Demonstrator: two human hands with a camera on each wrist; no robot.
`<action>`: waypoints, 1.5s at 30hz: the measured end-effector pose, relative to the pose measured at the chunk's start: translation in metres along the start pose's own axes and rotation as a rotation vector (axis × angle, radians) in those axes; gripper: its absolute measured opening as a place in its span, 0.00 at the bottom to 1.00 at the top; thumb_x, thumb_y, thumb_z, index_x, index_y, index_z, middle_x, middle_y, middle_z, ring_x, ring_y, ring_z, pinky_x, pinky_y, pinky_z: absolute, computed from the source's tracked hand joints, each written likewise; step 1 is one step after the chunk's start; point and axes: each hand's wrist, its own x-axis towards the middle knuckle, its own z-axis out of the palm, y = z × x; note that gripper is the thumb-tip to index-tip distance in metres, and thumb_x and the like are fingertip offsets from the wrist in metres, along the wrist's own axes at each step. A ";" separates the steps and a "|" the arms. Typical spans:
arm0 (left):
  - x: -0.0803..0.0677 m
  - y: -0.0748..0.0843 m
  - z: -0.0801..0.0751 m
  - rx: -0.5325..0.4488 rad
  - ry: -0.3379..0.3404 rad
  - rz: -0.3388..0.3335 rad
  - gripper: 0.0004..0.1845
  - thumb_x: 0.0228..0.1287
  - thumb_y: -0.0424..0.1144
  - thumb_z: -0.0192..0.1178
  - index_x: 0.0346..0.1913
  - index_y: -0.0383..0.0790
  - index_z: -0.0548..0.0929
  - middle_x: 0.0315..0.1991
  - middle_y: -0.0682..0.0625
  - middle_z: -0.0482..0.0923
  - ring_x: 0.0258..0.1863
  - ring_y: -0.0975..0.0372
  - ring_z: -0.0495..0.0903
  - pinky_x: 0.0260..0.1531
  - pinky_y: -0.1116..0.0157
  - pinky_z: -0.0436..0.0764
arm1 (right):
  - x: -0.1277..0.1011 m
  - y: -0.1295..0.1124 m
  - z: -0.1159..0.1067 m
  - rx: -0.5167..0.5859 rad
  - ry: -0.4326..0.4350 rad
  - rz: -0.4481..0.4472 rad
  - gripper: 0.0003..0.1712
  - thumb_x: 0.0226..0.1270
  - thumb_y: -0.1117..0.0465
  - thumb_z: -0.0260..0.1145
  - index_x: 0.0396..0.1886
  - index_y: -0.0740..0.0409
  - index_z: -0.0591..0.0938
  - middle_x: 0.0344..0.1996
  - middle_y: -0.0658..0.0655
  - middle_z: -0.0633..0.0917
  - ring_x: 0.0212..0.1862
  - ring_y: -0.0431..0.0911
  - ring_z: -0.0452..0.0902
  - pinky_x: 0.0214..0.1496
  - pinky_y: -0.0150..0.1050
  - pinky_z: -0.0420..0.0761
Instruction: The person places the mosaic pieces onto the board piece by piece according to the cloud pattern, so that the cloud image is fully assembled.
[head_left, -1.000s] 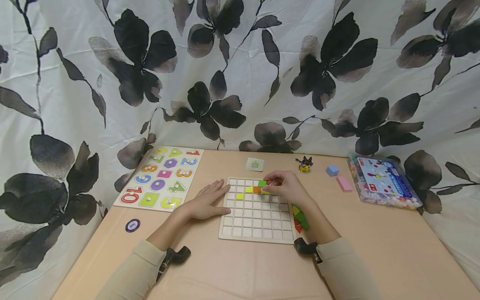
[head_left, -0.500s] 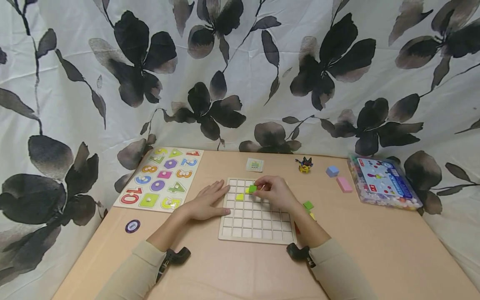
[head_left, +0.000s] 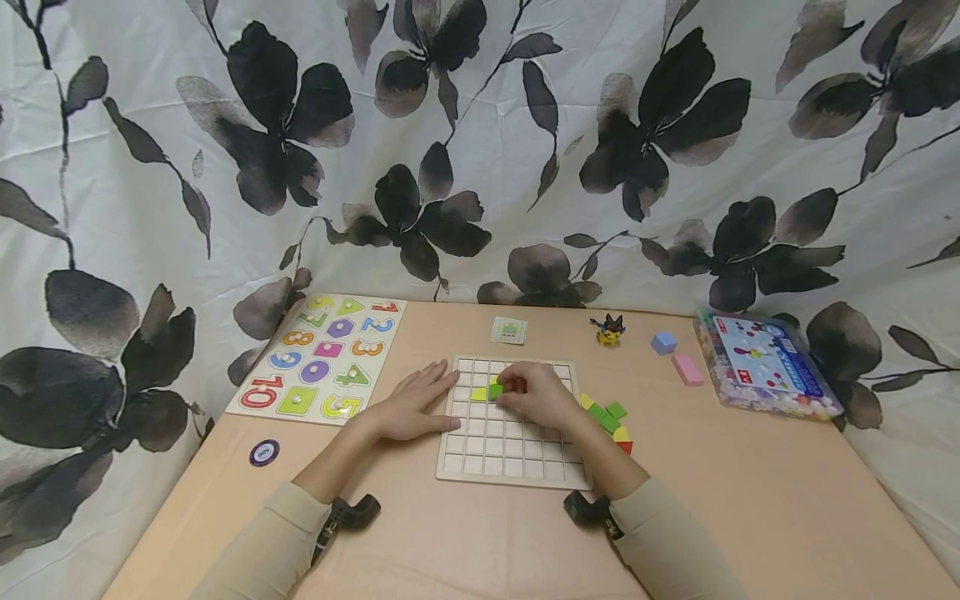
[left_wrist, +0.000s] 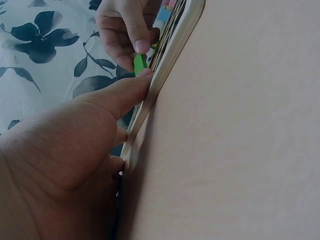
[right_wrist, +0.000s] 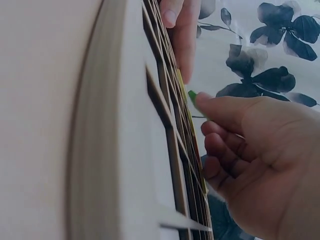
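Observation:
A wooden grid board with square cells lies in the middle of the table. My left hand rests along its left edge with straight, spread fingers, the thumb at the rim. Between thumb and fingers, my right hand pinches a small green block, held low over the upper left cells. The left wrist view also shows this green block at the fingertips. A yellow block sits in a cell just left of it. More yellow shows right behind the green block; the hand hides the cells to the right.
Loose green blocks, with yellow and red ones, lie off the board's right side. Behind the board is a small patterned card. A number puzzle and round chip lie left; a figurine, pink block and bead box right.
My right hand has carried the green block leftward and nearer across the board, to beside the yellow block. The loose blocks at right are more exposed. My left hand has stayed put.

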 end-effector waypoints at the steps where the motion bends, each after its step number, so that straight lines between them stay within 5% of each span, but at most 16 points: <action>1: 0.000 0.000 0.000 0.000 0.001 0.000 0.48 0.71 0.63 0.60 0.84 0.45 0.54 0.86 0.39 0.39 0.86 0.46 0.37 0.83 0.44 0.40 | 0.000 -0.001 0.001 -0.002 -0.005 0.004 0.14 0.64 0.61 0.78 0.49 0.57 0.89 0.33 0.49 0.84 0.34 0.43 0.74 0.35 0.34 0.75; 32: 0.000 0.001 0.000 0.003 -0.002 -0.005 0.48 0.71 0.63 0.60 0.84 0.45 0.55 0.86 0.40 0.39 0.86 0.47 0.37 0.83 0.44 0.40 | -0.002 -0.001 0.003 -0.050 -0.019 0.035 0.13 0.65 0.63 0.77 0.48 0.57 0.89 0.34 0.48 0.84 0.35 0.42 0.74 0.37 0.34 0.75; 45: 0.002 -0.002 0.002 0.017 -0.005 -0.011 0.49 0.71 0.65 0.59 0.85 0.47 0.53 0.86 0.41 0.38 0.86 0.48 0.36 0.84 0.45 0.39 | -0.004 -0.004 -0.018 -0.021 0.032 -0.026 0.15 0.68 0.62 0.75 0.52 0.60 0.89 0.41 0.54 0.88 0.38 0.44 0.77 0.39 0.35 0.78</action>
